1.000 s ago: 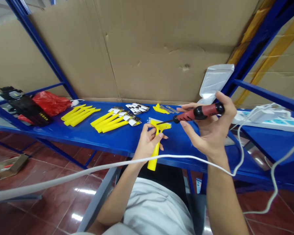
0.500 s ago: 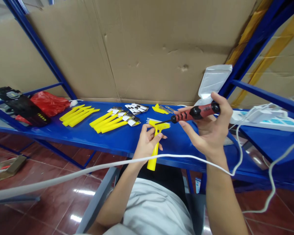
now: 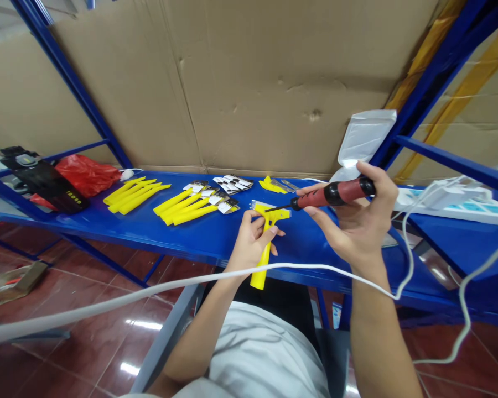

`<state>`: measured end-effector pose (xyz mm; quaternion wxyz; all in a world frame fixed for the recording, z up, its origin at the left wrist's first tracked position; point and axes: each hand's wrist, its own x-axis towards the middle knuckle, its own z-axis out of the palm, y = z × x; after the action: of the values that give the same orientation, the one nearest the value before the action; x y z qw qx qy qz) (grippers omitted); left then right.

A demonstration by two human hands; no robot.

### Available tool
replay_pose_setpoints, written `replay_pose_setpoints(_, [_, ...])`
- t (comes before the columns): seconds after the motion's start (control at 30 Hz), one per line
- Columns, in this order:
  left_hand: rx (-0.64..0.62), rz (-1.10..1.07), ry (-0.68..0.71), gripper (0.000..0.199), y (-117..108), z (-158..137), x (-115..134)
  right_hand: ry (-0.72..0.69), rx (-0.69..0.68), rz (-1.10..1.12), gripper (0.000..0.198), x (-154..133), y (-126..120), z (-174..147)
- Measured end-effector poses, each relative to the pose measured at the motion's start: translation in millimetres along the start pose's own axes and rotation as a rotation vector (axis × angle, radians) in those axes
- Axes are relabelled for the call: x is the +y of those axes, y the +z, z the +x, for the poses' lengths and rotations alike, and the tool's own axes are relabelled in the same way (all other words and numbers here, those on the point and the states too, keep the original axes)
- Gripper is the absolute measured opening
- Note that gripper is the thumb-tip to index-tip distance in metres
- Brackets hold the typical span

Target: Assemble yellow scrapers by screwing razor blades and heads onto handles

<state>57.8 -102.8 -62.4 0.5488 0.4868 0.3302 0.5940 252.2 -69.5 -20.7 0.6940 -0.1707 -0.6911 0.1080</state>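
on my remote feed i see the left hand (image 3: 249,246) pinching the yellow plastic t-shaped scraper (image 3: 263,258), just below centre frame. right hand (image 3: 359,226) holds the red-and-black screwdriver (image 3: 334,193), right of centre, tip at scraper head (can't tell if seated). yellow tubular plastic handles (image 3: 136,197) lie left on blue metal table (image 3: 203,236).

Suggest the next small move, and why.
Probably a small turn of the red-and-black screwdriver with the right hand: its tip appears to meet the head of the yellow T-shaped tool, which the left hand grips just below that head.
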Motion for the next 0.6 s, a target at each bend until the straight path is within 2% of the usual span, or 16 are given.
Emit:
replay_pose_setpoints(0.13, [-0.016, 0.005, -0.021, 0.068, -0.1, -0.3, -0.8, -0.082, 0.117, -0.143, 0.100, 8.5, -2.7, -2.6])
replay_pose_setpoints(0.3, [-0.006, 0.005, -0.005, 0.069, -0.4, 0.7, -1.6, -0.012, -0.053, 0.013, 0.102, -1.5, 1.4, 2.2])
replay_pose_setpoints(0.37, [0.003, 0.010, -0.006, 0.069, -0.3, 1.0, -1.4, 0.017, -0.075, 0.049, 0.099, -5.6, 2.5, 3.4])
replay_pose_setpoints(0.47, [0.009, 0.012, -0.011, 0.069, -0.1, 0.9, -1.4, 0.040, -0.044, 0.045, 0.095, -4.7, 1.7, 2.4])
replay_pose_setpoints(0.6, [-0.002, 0.010, -0.007, 0.069, -0.7, 0.4, -2.2, -0.023, 0.067, -0.039, 0.092, 4.9, -0.9, -1.6])
